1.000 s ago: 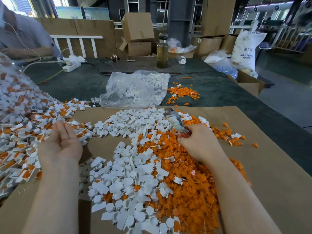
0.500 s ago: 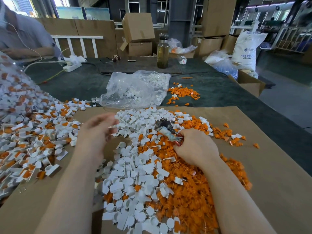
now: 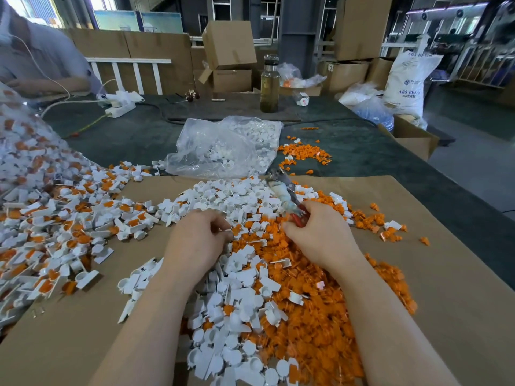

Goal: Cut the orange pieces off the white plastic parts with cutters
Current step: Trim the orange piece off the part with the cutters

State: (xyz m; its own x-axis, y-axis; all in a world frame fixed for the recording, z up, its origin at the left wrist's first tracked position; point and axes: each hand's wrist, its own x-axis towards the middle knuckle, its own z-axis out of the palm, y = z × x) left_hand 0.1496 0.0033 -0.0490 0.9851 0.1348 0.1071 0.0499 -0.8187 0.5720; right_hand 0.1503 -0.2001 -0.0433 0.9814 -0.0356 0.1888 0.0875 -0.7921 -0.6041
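My right hand (image 3: 320,235) grips the red-handled cutters (image 3: 284,190), whose jaws point up and away over the heap. My left hand (image 3: 198,240) lies just left of it, its fingertips pinched on a small white plastic part that is mostly hidden. Uncut white parts with orange pieces (image 3: 69,218) spread across the left. In front of me, trimmed white parts (image 3: 237,302) lie beside a heap of cut orange pieces (image 3: 320,316).
Brown cardboard (image 3: 446,302) covers the dark table. A clear bag of white parts (image 3: 223,146), a small orange heap (image 3: 303,154) and a bottle (image 3: 269,84) lie beyond. A large bag of uncut parts (image 3: 22,151) stands far left, near a seated person (image 3: 41,65).
My left hand has come from the uncut pile on the left to the centre, close to my right hand. The cutters have tilted slightly.
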